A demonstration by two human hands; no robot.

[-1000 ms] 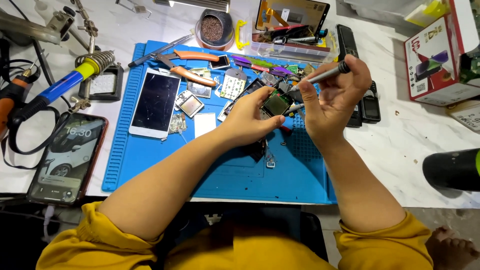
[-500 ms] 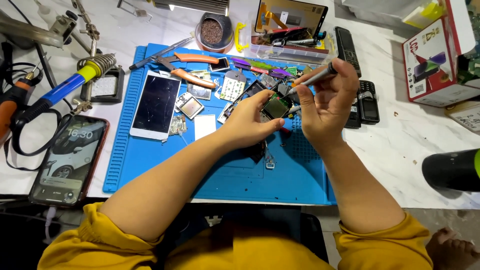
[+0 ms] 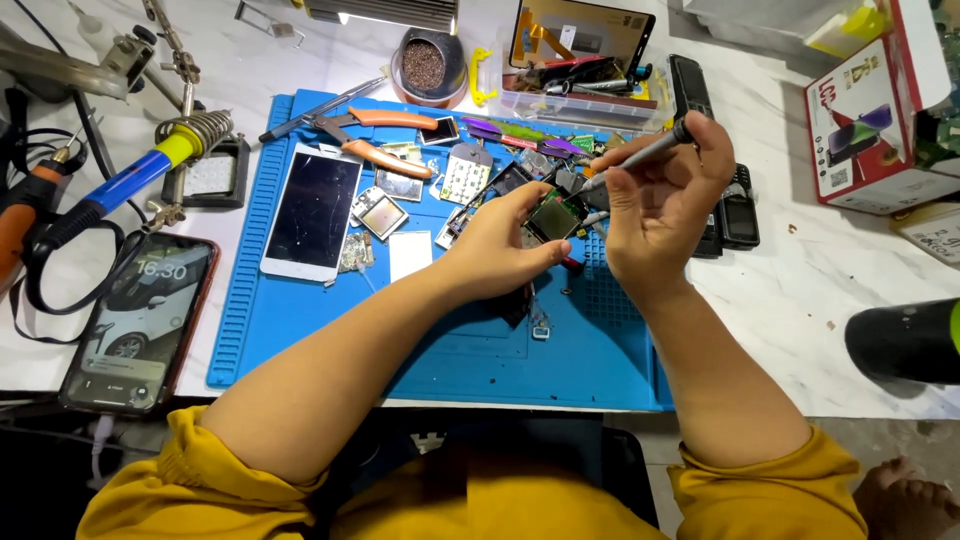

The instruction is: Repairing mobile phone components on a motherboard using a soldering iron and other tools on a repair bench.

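Toward the left edge of the bench [image 3: 860, 270] a blue-handled soldering iron [image 3: 120, 185] rests in its stand, and a phone with a lit screen [image 3: 135, 320] lies near the front left corner. On the blue work mat [image 3: 450, 350] a white phone [image 3: 312, 212] lies face up, its long axis running front to back, with orange-handled pliers [image 3: 375, 140] beyond it.

The left hand [image 3: 495, 245] grips a small circuit module [image 3: 553, 217] by its near edge, holding it just above the middle of the mat. The right hand [image 3: 660, 210] pinches a slim grey screwdriver [image 3: 640, 155], whose long axis slants from the upper right down to the left, tip just above the module's far right corner. So the module lies left of and slightly below the right hand, already in the left hand's grasp. I cannot tell whether the tip touches it. Two dark handsets [image 3: 735, 205] lie just behind the right hand.
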